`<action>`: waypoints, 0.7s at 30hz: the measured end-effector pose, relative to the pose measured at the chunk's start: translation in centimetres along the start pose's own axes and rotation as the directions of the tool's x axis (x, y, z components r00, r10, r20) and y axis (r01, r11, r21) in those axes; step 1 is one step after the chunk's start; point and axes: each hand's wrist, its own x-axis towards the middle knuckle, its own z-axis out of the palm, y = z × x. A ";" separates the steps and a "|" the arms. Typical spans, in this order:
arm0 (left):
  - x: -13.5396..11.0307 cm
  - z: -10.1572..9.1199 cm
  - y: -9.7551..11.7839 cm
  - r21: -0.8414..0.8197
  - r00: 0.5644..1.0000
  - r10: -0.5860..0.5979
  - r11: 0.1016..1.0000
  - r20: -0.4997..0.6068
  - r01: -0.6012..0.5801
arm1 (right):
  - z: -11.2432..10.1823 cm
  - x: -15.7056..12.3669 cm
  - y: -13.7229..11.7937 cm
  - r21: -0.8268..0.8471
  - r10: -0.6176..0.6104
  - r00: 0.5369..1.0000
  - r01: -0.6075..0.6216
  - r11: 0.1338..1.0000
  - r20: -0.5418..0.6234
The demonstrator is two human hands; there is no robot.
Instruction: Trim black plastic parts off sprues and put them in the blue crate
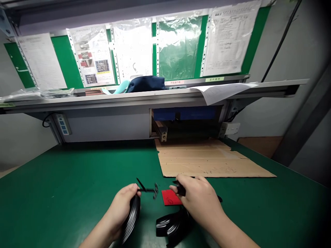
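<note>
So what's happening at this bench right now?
A person works at a green bench. Their left hand grips a curved black ribbed part, a thin black strip poking out beside the fingertips. Their right hand pinches a small black piece over a red square on the bench. A second ribbed part lies near the right forearm; cardboard lies behind.

Hands: two, left hand [124,204] and right hand [199,199]. Black curved parts [133,217] [172,225]: two, one held, one lying loose. Thin black clip [148,189]: one. Small black piece [180,189]: one. Red card [170,198]: one. Cardboard sheet [207,160]: one. Hanging sleeves [94,55]: five.
</note>
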 end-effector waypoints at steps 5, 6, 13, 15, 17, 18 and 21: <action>-1.2 1.9 0.5 -0.267 0.990 0.083 0.962 0.118 -0.049 | 0.0 -0.5 -2.3 0.242 -0.225 0.974 0.226 0.943 -0.034; -1.4 2.4 0.5 -0.337 0.977 0.104 0.941 0.185 -0.036 | 0.2 -0.7 -2.8 0.211 -0.284 0.959 0.281 0.936 -0.015; -0.7 3.1 -0.8 -0.086 0.987 0.159 0.984 0.017 -0.157 | 1.4 -1.4 -3.6 -0.105 -0.408 0.912 0.410 0.906 0.044; -0.7 2.8 -0.9 0.058 0.963 0.262 0.964 -0.066 -0.259 | 1.2 -1.1 -3.3 -0.030 -0.418 0.906 0.421 0.907 0.066; -0.7 2.7 -0.7 0.110 0.939 0.331 0.941 -0.092 -0.321 | 0.9 -0.8 -2.9 0.122 -0.438 0.892 0.425 0.897 0.114; -0.7 2.7 -0.6 0.083 0.937 0.336 0.941 -0.099 -0.328 | 0.8 -0.6 -2.7 0.185 -0.455 0.881 0.429 0.884 0.132; -0.5 3.2 -0.7 -0.070 0.950 0.281 0.954 -0.136 -0.292 | 1.1 -0.3 -2.7 0.180 -0.469 0.877 0.448 0.876 0.099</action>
